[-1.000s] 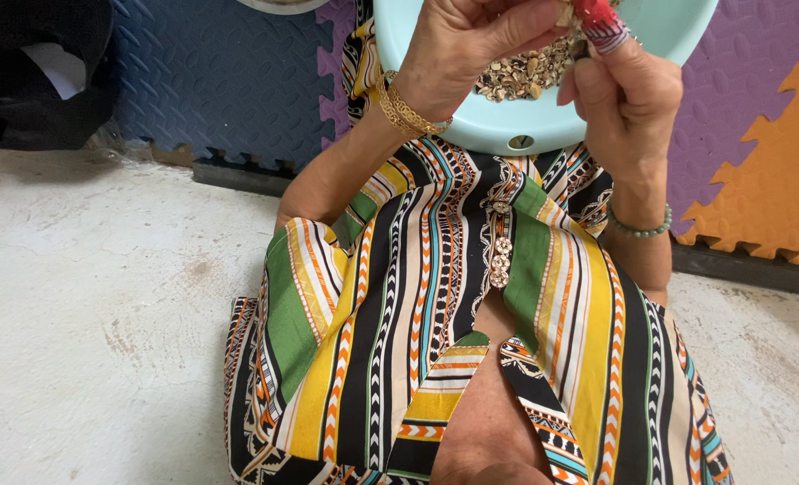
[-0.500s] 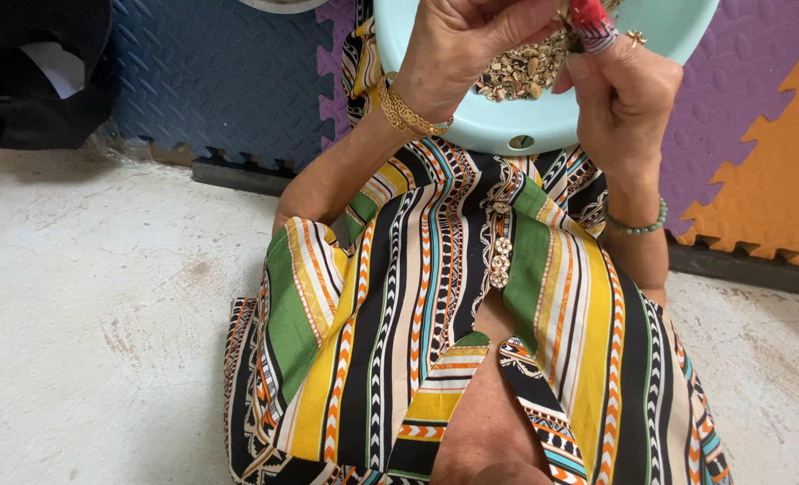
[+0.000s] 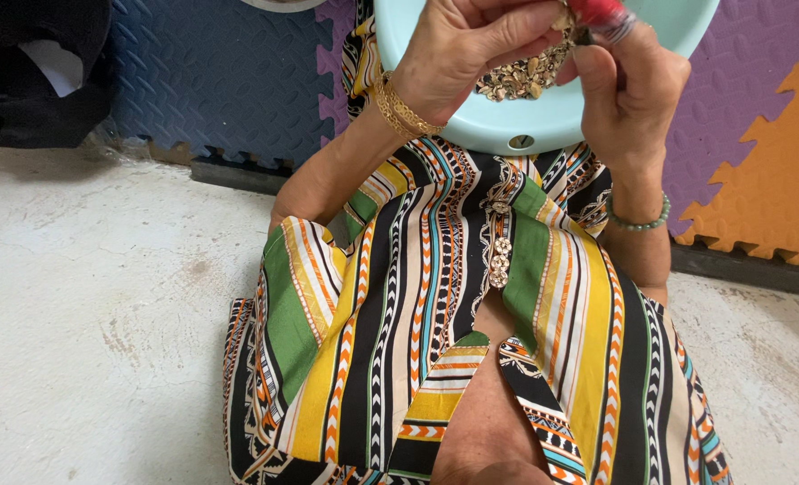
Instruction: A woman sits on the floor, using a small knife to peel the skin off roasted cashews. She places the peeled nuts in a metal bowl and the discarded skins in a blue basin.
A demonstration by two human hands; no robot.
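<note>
A pale blue plastic basin [image 3: 543, 126] rests on my lap at the top of the view, holding a heap of small gold-coloured pieces [image 3: 523, 79]. My left hand [image 3: 471, 49], with gold bangles on its wrist, hovers over the heap with fingers pinched together near one small piece. My right hand [image 3: 628, 85], with a green bead bracelet, grips a red-handled tool [image 3: 597, 13] whose tip meets the left fingers. What the left fingers pinch is too small to make out. My striped dress [image 3: 471, 341] fills the lower middle.
Interlocking foam mats in blue [image 3: 220, 81], purple [image 3: 741, 99] and orange [image 3: 777, 180] cover the floor beyond the basin. A black bag-like item [image 3: 40, 72] lies at the top left. Bare concrete floor [image 3: 103, 296] spreads to my left and right.
Both hands stay over the basin. The right hand with the red tool has shifted slightly toward the left fingers; the fingertips are closer together now.
</note>
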